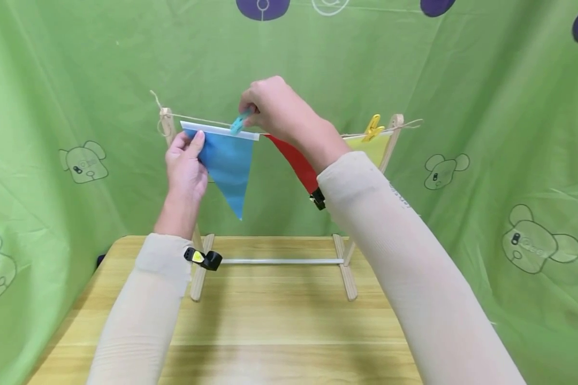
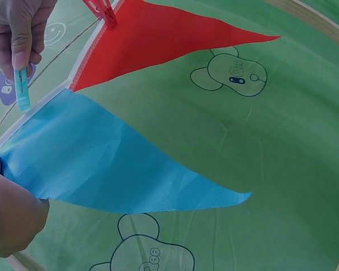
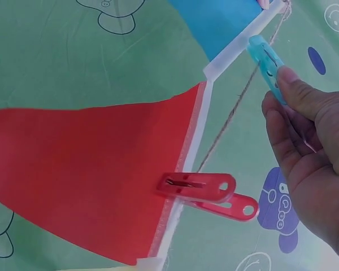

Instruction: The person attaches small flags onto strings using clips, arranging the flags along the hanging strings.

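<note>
A blue triangular pennant (image 1: 228, 166) with a white top band hangs point down, its left upper corner pinched between thumb and fingers of my left hand (image 1: 188, 166). My right hand (image 1: 276, 107) pinches a light-blue clothespin (image 1: 240, 122), whose tip overlaps the pennant's white band. Behind the band runs a thin string (image 3: 234, 107). Beside it, a red pennant (image 3: 113, 164) hangs from the string by a red clothespin (image 3: 198, 186); my right forearm partly covers that pennant in the head view.
A yellow pennant (image 1: 368, 147) hangs at the right under a yellow clothespin (image 1: 373, 128). Wooden posts (image 1: 392, 139) hold the string's ends; their feet (image 1: 347, 278) stand on the wooden table (image 1: 270, 331), joined by a white rod (image 1: 281, 261). Green printed cloth (image 1: 486, 107) surrounds everything.
</note>
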A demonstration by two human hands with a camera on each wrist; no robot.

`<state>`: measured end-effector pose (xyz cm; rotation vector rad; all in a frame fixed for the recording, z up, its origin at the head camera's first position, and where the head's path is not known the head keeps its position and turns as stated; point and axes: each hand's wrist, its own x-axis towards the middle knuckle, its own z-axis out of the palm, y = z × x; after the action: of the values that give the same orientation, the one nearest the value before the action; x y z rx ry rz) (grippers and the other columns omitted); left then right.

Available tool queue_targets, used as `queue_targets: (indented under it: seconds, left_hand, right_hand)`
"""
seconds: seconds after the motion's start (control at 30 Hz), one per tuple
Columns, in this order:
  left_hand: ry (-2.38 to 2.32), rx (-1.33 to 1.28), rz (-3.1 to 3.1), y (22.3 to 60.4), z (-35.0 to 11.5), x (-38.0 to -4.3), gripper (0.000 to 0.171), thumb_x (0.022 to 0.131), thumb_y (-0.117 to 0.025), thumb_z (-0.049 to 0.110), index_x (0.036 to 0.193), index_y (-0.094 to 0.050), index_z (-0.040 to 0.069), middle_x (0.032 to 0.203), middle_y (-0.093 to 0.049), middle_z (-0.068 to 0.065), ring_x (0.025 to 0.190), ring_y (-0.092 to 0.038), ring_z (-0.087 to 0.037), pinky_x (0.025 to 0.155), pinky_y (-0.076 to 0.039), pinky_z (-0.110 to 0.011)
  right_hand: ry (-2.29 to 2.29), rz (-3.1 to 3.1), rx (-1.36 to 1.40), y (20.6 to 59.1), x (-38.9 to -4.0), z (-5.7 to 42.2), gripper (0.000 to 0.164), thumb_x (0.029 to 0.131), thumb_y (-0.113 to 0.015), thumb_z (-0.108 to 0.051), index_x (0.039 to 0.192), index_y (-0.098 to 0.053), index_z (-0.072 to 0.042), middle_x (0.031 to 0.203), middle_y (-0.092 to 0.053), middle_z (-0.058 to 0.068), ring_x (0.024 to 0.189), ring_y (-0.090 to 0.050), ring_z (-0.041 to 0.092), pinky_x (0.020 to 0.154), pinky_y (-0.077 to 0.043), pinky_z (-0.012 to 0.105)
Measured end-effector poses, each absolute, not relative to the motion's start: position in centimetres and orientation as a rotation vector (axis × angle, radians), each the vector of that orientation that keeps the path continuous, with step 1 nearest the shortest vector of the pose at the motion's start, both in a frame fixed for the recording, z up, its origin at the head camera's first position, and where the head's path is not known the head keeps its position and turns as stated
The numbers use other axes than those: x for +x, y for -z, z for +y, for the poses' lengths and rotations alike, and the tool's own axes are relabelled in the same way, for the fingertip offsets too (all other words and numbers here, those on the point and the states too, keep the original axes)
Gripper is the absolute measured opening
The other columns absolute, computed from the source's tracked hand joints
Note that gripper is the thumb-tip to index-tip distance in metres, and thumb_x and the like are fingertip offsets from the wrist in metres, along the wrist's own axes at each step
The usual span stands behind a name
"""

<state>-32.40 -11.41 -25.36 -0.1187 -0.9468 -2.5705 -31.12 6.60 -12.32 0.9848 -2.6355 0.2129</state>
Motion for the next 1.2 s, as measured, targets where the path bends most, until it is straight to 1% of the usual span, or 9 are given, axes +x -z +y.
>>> queue_targets:
  seconds: [0.27, 0.37, 0.6, 0.83, 1.2]
  left_hand:
    - [2.557, -0.176, -0.944, 25.4, -11.4, -32.5, 0.022, 0.096, -0.063, -0.009, 0.084, -0.07, 0.007, 0.092, -0.067, -0.003, 0.089, -0.064, -0.015, 0.088, -0.056, -0.024]
    - [2.586, -0.197, -0.936, 25.5, -11.5, -32.6, 0.021, 0.096, -0.062, -0.009, 0.086, -0.071, 0.007, 0.093, -0.067, -0.004, 0.089, -0.064, -0.015, 0.089, -0.056, -0.024]
    - [2.64, -0.198, -0.928, 25.6, -11.7, -32.6, 0.018, 0.097, -0.062, -0.007, 0.089, -0.071, 0.007, 0.1, -0.067, -0.004, 0.095, -0.065, -0.017, 0.098, -0.054, -0.026]
    - [2.654, -0.18, -0.895, 25.5, -11.7, -32.7, 0.019, 0.097, -0.061, -0.007, 0.088, -0.07, 0.007, 0.099, -0.067, -0.004, 0.093, -0.065, -0.016, 0.095, -0.055, -0.025]
    - [2.634, -0.168, -0.9, 25.7, -11.5, -33.0, 0.023, 0.098, -0.06, -0.008, 0.085, -0.07, 0.008, 0.093, -0.066, -0.002, 0.088, -0.065, -0.015, 0.09, -0.056, -0.023]
  right_hand:
    - [-0.161, -2.61, 1.002, 12.1, -31.3, 6.4, 0.018, 0.094, -0.077, -0.017, 0.107, -0.078, -0.004, 0.106, -0.076, 0.008, 0.09, -0.064, 0.017, 0.083, -0.055, 0.026]
    - [-0.149, -2.616, 1.006, 12.0, -31.3, 6.4, 0.018, 0.094, -0.077, -0.017, 0.107, -0.078, -0.004, 0.107, -0.076, 0.008, 0.091, -0.064, 0.018, 0.084, -0.055, 0.026]
    - [-0.088, -2.664, 0.997, 11.9, -31.4, 5.9, 0.022, 0.095, -0.076, -0.018, 0.113, -0.078, -0.006, 0.113, -0.076, 0.008, 0.096, -0.066, 0.017, 0.089, -0.057, 0.026]
    - [-0.072, -2.695, 0.982, 11.9, -31.4, 5.7, 0.025, 0.095, -0.076, -0.018, 0.117, -0.077, -0.006, 0.117, -0.076, 0.007, 0.101, -0.068, 0.017, 0.092, -0.057, 0.027]
    - [-0.026, -2.72, 0.998, 12.4, -31.5, 5.3, 0.023, 0.095, -0.076, -0.014, 0.116, -0.077, -0.006, 0.116, -0.075, 0.008, 0.101, -0.067, 0.017, 0.092, -0.057, 0.028]
